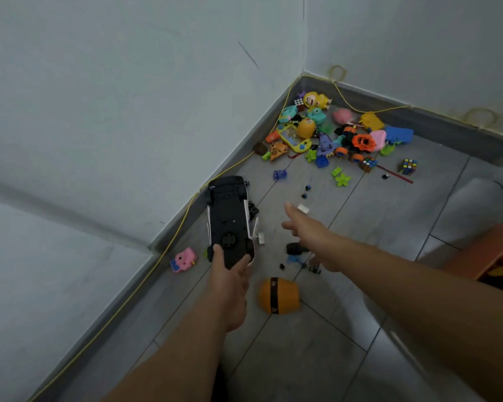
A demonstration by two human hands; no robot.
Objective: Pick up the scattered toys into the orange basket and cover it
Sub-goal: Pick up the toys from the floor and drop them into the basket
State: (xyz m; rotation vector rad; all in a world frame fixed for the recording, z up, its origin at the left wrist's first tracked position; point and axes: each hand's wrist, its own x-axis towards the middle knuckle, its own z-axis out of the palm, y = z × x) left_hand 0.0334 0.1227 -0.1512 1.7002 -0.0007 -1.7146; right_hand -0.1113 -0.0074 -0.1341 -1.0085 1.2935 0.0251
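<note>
My left hand (232,278) grips the rear end of a black and white toy car (229,217), held upside down above the floor with its underside facing me. My right hand (305,224) reaches forward over the floor, fingers apart and holding nothing. Just past its fingertips lies a small white block (303,209). An orange egg-shaped toy (278,295) rests on the tiles between my arms. A pink toy camera (184,259) sits by the left wall. A heap of colourful toys (325,132) fills the corner. The orange basket (490,258) shows at the right edge, partly cut off.
Small black and blue parts (295,250) lie under my right forearm. Two puzzle cubes (407,166) and green flower pieces (343,180) lie in front of the heap. A yellow cable (169,242) runs along the grey skirting board. White walls meet in the corner.
</note>
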